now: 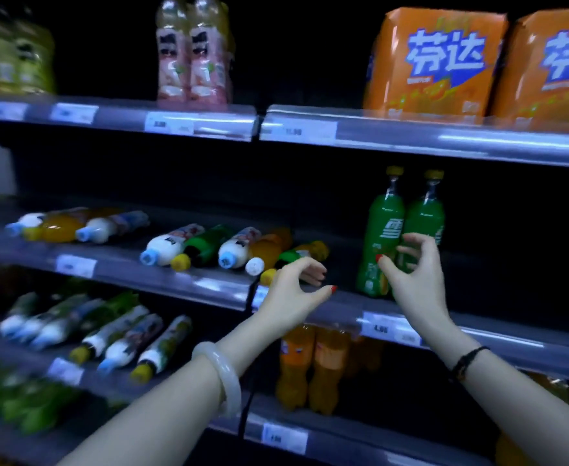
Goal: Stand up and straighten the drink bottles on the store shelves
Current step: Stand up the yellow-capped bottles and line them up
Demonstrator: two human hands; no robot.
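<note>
- two green bottles (pixel 382 230) upright, right side
- two orange packs (pixel 434 62) up top say 芬达
- left hand (pixel 290 290), right hand (pixel 414 277): fingers loosely curled, gripping nothing

Left hand (pixel 293 287) hovered, fingers loosely curved, just beside toppled bottles (pixel 209 247) on middle shelf (pixel 135 269). Right hand (pixel 414 274) spread before two upright green bottles (pixel 384 227), thumb apart; contact unclear.

I see a dim view: glare streaks the shelf rails (pixel 461 142), recesses go black, bottles (pixel 24 62) at left are blurred.
</note>
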